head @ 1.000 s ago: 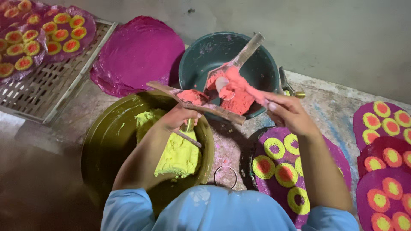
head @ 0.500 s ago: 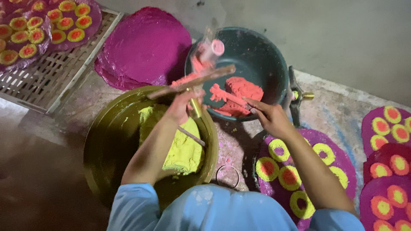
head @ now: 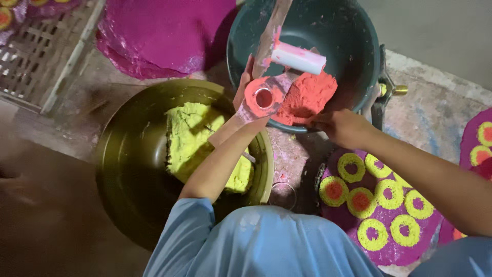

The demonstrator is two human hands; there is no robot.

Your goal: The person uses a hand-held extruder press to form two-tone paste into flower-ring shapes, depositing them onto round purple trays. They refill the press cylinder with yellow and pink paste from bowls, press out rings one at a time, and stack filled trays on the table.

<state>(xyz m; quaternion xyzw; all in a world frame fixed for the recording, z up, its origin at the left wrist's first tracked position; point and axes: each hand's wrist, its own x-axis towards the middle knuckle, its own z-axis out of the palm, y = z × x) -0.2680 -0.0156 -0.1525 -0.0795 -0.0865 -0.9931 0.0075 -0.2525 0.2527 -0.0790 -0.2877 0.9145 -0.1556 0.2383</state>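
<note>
My left hand (head: 242,97) grips a flat wooden mould tool (head: 266,95) with a round hole, smeared with orange-red paste. A white cylinder (head: 299,57) sticks out from its upper part. The tool is held over the near rim of a dark green basin (head: 353,46) that holds orange-red paste (head: 307,97). My right hand (head: 341,128) is closed on that basin's near rim. Under my left forearm stands an olive bowl (head: 128,154) with yellow paste (head: 189,138).
A magenta disc (head: 389,249) dotted with yellow rings lies at the right, with others at the far right edge. Plain magenta sheets (head: 169,31) lie at the top, beside a wire rack (head: 36,51). A metal ring (head: 282,195) rests on the floor between the bowl and the disc.
The view has drawn closer. My left hand has tilted the tool up over the dark basin's rim, and my right hand has shifted onto that rim.
</note>
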